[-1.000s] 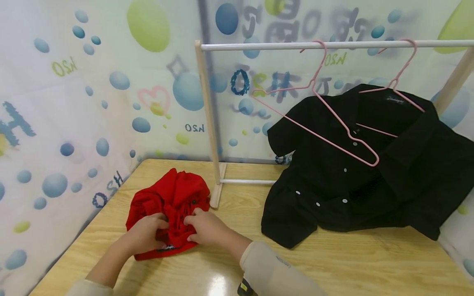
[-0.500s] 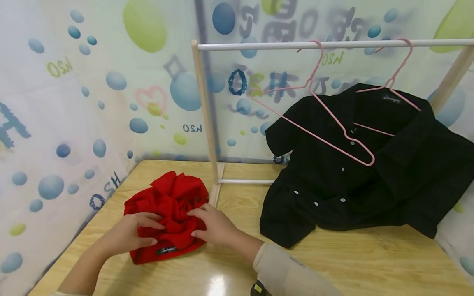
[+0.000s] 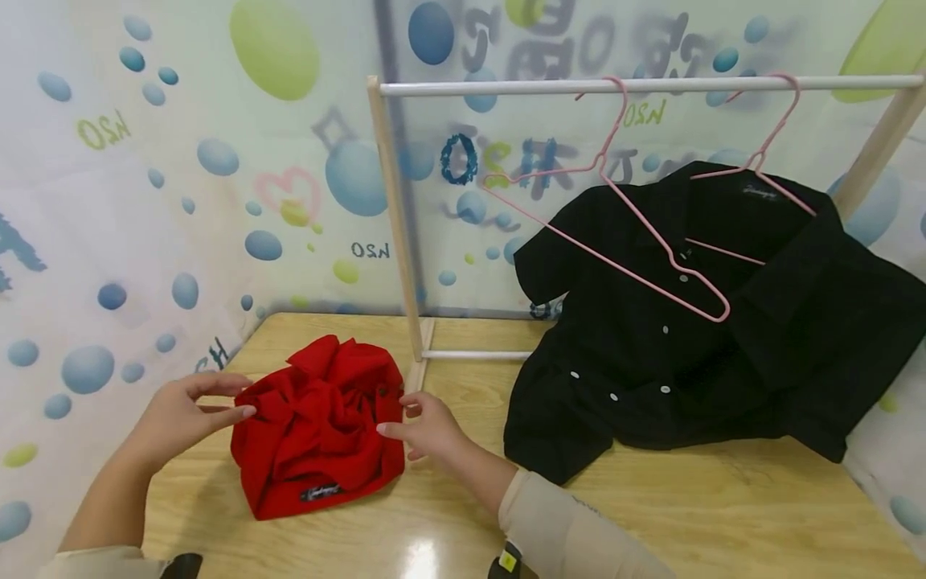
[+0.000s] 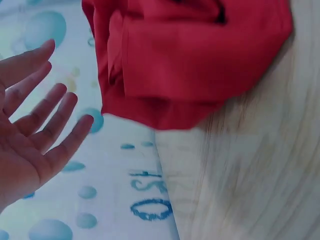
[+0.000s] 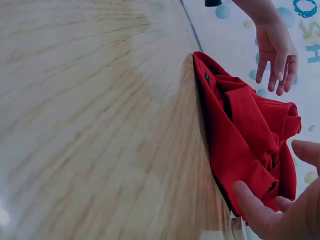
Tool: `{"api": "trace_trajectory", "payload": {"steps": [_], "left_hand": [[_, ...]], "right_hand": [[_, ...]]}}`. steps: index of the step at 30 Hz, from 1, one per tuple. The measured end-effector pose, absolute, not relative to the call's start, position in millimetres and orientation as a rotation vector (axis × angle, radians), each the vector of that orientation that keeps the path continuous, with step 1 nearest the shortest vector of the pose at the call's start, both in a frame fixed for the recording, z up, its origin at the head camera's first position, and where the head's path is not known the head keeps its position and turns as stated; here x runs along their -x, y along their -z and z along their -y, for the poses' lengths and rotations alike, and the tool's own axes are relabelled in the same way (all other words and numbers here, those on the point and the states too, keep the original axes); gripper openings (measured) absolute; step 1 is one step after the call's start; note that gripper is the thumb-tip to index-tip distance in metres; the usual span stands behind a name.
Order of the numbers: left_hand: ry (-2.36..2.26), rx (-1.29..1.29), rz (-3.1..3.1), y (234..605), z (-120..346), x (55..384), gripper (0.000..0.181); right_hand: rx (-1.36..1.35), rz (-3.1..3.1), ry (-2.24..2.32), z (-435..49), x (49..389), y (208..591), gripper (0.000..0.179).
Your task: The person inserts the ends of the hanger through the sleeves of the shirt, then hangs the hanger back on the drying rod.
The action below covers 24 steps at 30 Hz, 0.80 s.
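A crumpled red garment (image 3: 318,442) with a dark label (image 3: 320,492) lies bunched on the wooden table (image 3: 463,515). To its left is my left hand (image 3: 174,418), fingers loosely extended. The left wrist view shows that hand (image 4: 35,125) spread beside the red cloth (image 4: 170,65), with nothing in its grasp. At the garment's right edge is my right hand (image 3: 437,430), its fingers parted. In the right wrist view the thumb of this hand (image 5: 295,212) lies in front of the cloth (image 5: 250,130) near a dark button; whether it touches cannot be made out.
A rack with a white rail (image 3: 492,87) and wooden posts (image 3: 396,217) stands at the back. From it hang a bare pink hanger (image 3: 637,277) and a black short-sleeved shirt (image 3: 651,362) on another pink hanger (image 3: 777,121). A patterned curtain (image 3: 181,121) borders the table.
Both hands were on the cloth, in among its folds. They have since moved apart to its left and right sides, and the label now shows fully.
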<state>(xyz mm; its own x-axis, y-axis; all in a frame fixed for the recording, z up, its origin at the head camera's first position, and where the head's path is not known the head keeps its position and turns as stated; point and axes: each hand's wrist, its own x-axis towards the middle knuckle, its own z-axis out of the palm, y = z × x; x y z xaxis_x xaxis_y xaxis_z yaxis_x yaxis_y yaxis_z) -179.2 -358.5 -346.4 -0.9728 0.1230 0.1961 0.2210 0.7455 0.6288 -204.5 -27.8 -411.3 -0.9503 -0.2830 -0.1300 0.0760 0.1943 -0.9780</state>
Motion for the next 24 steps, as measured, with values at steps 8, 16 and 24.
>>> {"api": "trace_trajectory", "payload": {"steps": [8,16,24], "left_hand": [[1.365,0.244,3.005,357,391,207,0.082],[1.873,0.242,2.991,387,390,225,0.083],[1.841,0.350,2.971,396,372,229,0.068]], "right_hand": [[0.155,-2.135,1.812,33,205,410,0.073],[0.194,-1.999,1.815,46,205,405,0.087],[0.174,-1.866,1.961,60,204,408,0.082]]}}
